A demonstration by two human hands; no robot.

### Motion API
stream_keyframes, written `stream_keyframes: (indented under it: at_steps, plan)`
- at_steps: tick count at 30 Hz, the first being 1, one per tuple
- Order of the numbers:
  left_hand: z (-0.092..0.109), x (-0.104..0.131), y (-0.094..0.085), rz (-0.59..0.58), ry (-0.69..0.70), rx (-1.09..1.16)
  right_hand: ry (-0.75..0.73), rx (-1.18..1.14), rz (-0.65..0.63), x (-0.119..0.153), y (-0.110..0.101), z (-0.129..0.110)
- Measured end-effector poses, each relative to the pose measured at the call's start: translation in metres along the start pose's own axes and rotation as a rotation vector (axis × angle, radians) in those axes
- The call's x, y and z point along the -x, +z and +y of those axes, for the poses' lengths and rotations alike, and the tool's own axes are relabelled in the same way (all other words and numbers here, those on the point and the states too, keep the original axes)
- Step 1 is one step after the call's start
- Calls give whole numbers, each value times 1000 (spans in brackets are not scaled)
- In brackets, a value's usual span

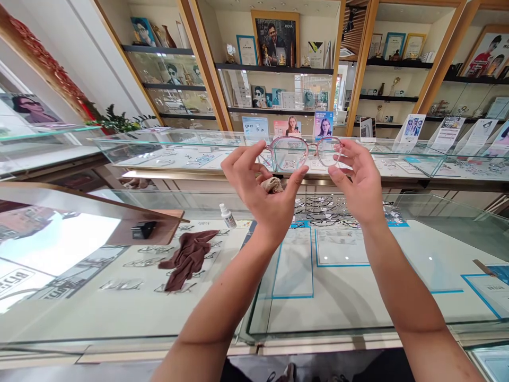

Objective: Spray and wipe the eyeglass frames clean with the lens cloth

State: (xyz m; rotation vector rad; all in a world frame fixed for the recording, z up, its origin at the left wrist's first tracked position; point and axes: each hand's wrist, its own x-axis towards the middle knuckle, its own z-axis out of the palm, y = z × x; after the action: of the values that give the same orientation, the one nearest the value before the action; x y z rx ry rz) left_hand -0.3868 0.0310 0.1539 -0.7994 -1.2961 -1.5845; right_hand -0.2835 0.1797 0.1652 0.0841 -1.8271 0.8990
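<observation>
A pair of eyeglasses [306,149] with a thin pinkish-red frame and clear lenses is held up in front of me. My left hand [264,193] grips it at the left hinge side, with the thumb near the lower edge of the left lens. A crumpled beige cloth [272,184] is tucked in that same palm. At the other end, my right hand [361,183] pinches the right rim between thumb and fingers. Below and to the left, a brown cloth [190,257] lies bunched on the glass counter, near a small white spray bottle [227,216] standing upright.
Beneath my arms is a glass display counter [338,302] with several spectacle frames [318,209] inside. A mirror [51,249] on a wooden board stands at the left. Another glass showcase [178,151] runs across behind, with standing cards [413,132] on top. Shelves line the back wall.
</observation>
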Motion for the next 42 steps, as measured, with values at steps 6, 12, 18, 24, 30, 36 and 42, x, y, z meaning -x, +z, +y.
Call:
stream_keyframes:
  at_steps: [6,12,18,24,30,36,42]
  plan:
    - [3,-6,-5,-82,-40,-28,65,-48,-3,-1,1,7]
    - [-11,-6,-2,-144,-70,27,42,13,60,2,3,0]
    - [-21,-7,5,-175,-102,148,-123,223,165,6,1,-13]
    - [-21,-5,8,-208,-169,169,-168,284,195,7,-1,-17]
    - [-20,-4,8,-241,-168,143,-101,253,188,9,-2,-26]
    - [-18,-7,4,-172,-82,20,-46,200,96,3,-10,-19]
    - [-10,-9,0,-155,-18,-37,27,143,31,-1,-14,-6]
